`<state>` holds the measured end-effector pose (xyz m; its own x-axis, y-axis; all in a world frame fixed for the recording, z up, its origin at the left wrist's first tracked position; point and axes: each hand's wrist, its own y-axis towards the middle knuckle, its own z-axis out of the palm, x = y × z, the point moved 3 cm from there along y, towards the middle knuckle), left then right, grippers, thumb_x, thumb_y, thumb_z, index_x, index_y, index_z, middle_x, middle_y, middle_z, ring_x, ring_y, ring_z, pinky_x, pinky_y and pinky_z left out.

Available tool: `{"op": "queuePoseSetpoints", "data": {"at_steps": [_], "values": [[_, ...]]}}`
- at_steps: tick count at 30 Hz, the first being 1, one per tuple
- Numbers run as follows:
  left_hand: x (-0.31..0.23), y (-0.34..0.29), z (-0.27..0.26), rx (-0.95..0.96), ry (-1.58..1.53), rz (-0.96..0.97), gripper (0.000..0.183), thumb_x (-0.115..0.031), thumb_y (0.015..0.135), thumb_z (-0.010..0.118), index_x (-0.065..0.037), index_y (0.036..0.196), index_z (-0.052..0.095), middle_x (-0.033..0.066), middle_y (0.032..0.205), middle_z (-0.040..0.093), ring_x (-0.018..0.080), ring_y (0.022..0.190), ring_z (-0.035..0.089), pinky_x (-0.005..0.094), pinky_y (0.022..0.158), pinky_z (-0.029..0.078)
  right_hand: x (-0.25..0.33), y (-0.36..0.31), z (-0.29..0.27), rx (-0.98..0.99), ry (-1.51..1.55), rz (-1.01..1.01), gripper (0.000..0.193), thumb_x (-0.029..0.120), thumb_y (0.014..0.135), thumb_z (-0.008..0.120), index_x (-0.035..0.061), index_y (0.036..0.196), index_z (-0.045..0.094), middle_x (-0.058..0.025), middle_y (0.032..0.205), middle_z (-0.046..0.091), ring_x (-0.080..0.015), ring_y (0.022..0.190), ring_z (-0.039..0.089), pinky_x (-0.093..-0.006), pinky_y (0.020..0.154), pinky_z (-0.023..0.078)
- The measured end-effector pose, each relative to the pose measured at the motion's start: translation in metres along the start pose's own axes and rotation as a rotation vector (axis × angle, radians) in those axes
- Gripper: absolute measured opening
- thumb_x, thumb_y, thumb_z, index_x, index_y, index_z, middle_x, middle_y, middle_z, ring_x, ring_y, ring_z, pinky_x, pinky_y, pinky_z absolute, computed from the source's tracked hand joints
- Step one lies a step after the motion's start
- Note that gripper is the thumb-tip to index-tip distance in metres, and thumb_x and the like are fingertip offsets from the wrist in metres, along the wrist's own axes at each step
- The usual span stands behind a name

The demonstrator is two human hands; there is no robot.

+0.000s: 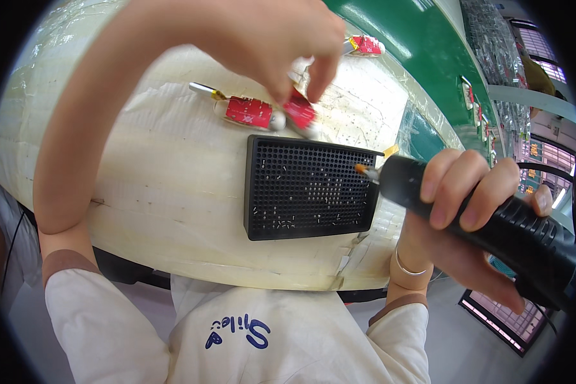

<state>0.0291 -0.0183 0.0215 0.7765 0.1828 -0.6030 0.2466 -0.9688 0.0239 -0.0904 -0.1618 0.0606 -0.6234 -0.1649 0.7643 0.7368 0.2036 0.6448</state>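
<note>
Small red circuit board [299, 112], pinched by left hand [262, 35] at twelve o'clock above the black screw tray [307, 189]; right hand [467, 217] grips electric screwdriver [486, 221], best kept steady.

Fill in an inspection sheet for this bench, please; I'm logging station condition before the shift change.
Surface: cream taped worktop, worn, tape peeling at the front edge.
Job's things: black perforated tray with small screws in some holes; red circuit board under the left hand's fingertips; second red board beside it.
Clutter: third red board farther back.
Grippers: left hand pinching at the board; right hand gripping a black electric screwdriver.
Cables: nothing seen.
Surroundings: green conveyor belt, shelves at right.
</note>
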Motion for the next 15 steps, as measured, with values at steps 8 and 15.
{"op": "queuePoseSetpoints", "data": {"at_steps": [8,15], "values": [[0.024,0.020,0.036,-0.560,0.230,0.048,0.040,-0.013,0.073,0.069,-0.004,0.110,0.059,0.0117,0.106,0.060,0.0252,0.098,0.057,0.0347,0.087,0.045,-0.020,-0.001,0.010,0.048,0.131,0.052,0.086,0.077,0.065,0.052,0.0156,0.123,0.036,-0.0016,0.072,0.046,-0.0135,0.049,0.048,-0.0286,0.047,0.041],[0.012,0.025,0.040,-0.264,-0.171,0.195,0.019,-0.004,0.071,0.064,-0.002,0.090,0.062,0.0082,0.084,0.059,0.0262,0.081,0.058,0.0337,0.076,0.047,-0.022,-0.001,0.010,0.008,0.112,0.083,0.083,0.075,0.066,0.053,0.0166,0.122,0.037,-0.0014,0.071,0.046,-0.0136,0.049,0.048,-0.0287,0.048,0.040]]}}
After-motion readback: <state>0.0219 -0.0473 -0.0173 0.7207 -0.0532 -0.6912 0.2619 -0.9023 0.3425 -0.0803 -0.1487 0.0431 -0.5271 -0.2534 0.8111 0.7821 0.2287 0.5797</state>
